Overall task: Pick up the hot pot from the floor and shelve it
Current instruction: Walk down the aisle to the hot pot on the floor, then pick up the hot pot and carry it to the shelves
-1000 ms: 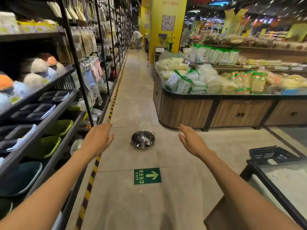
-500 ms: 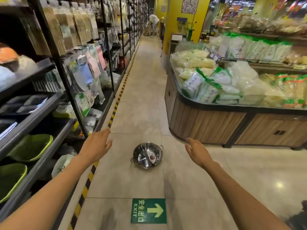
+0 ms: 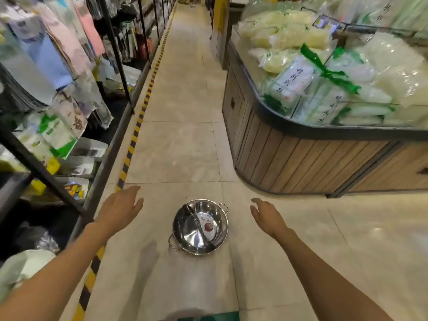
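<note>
A shiny steel hot pot (image 3: pixel 200 227) with a centre divider, two small loop handles and a label inside stands upright on the beige tiled floor. My left hand (image 3: pixel 120 208) hovers to its left, palm down, fingers spread, holding nothing. On the pot's right my right hand (image 3: pixel 266 215) is likewise held out empty with loose fingers. Both hands are apart from the pot, one on each side. The black metal shelving (image 3: pixel 108 144) runs along the left.
The left shelves carry hanging packets (image 3: pixel 58 133) and boxed goods. A wood-panelled display bin (image 3: pixel 289 156) full of white bagged food stands at the right. A yellow-black stripe (image 3: pixel 132 144) marks the floor by the shelves. A green floor sign (image 3: pixel 215 317) lies at the bottom edge.
The view has advanced down the aisle, so the pot now lies much closer, between my hands. Both hands stay open and have lowered toward it; the green floor sign has slid to the bottom edge.
</note>
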The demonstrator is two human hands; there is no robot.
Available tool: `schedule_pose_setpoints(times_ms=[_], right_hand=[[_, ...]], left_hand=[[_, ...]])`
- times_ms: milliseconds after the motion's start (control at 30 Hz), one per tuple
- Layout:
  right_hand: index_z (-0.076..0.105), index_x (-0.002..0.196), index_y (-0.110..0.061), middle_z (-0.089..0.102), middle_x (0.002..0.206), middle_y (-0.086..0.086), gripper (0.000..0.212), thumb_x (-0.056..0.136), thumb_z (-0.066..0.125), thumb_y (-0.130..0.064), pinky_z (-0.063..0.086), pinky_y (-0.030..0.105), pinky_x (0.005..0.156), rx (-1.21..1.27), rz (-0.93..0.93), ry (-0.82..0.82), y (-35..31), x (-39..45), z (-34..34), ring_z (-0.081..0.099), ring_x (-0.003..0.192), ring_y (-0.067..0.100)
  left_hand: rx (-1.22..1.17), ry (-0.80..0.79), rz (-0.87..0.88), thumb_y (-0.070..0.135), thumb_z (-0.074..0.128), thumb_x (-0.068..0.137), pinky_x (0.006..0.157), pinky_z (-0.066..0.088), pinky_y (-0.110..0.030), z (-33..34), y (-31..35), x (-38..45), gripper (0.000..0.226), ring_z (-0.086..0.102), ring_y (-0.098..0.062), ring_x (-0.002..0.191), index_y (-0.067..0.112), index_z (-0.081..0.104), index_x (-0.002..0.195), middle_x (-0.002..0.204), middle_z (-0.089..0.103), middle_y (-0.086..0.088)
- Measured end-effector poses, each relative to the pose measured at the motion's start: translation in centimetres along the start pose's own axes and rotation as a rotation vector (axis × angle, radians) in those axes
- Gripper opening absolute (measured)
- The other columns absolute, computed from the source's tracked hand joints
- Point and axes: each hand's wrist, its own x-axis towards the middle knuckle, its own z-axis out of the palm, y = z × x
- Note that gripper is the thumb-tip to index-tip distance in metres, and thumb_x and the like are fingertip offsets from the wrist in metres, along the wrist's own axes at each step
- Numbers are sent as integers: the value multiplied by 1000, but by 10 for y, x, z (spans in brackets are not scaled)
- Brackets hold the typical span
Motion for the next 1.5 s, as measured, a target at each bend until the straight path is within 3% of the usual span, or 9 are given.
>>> schedule_pose_setpoints(times_ms=[267,600,767,1033,1133,1233,1300,1433,1500], right_hand=[[37,136,-11,55,127,23,41,96,41,-22,43,40,95,4,39,-35,106,184,241,49,119,35],[38,126,-9,63,107,18,35,94,43,-18,41,30,69,151,77,18,215,280,461,59,87,31],[35,132,-11,61,91,6,40,93,47,-14,33,9,53,227,41,68,221,282,474,51,70,15],[28,141,-14,68,110,18,54,93,50,-24,49,37,81,178,-1,65,235,287,477,64,93,39],[26,141,-18,67,110,15,64,88,44,-48,51,39,85,182,-32,15,225,283,467,64,97,36],[21,144,-22,66,111,12,117,52,16,-94,50,37,88,205,-55,-48,218,279,454,63,99,32],[21,144,-26,66,115,10,127,41,9,-98,50,38,91,230,-65,-42,217,278,447,63,102,31],[19,145,-32,67,116,13,73,83,42,-62,50,42,91,213,-96,-8,197,270,412,62,104,34],[20,144,-30,66,118,15,64,90,54,-35,49,42,91,201,-106,9,180,266,379,62,105,35]], left_hand=[[-134,-154,-120,29,39,95,102,39,-39,317,-71,110,54,44,-28,128,13,19,143,149,36,-9],[-416,-217,-182,26,43,93,101,39,-45,589,-109,168,62,48,-37,123,14,11,145,143,41,-22],[-439,-157,-100,17,43,92,73,40,-36,611,-101,173,42,58,-39,96,8,30,131,113,60,-24],[-473,-84,-22,0,55,84,81,40,-42,610,-95,182,51,52,-38,99,4,34,130,108,56,-23],[-459,-141,20,6,63,82,74,38,-37,603,-97,185,70,53,-35,91,10,25,140,97,57,-20],[-439,-177,-1,14,67,80,67,31,-31,595,-99,187,71,45,-23,78,12,28,140,83,50,-11],[-441,-168,1,22,66,81,58,29,-26,587,-99,186,67,42,-16,70,16,33,138,73,44,0],[-528,-92,69,79,46,57,55,30,-16,533,-93,177,89,42,-11,63,28,36,131,67,41,11],[-545,-79,47,64,59,64,60,36,-28,490,-89,174,83,53,-23,74,26,36,134,78,47,1]])
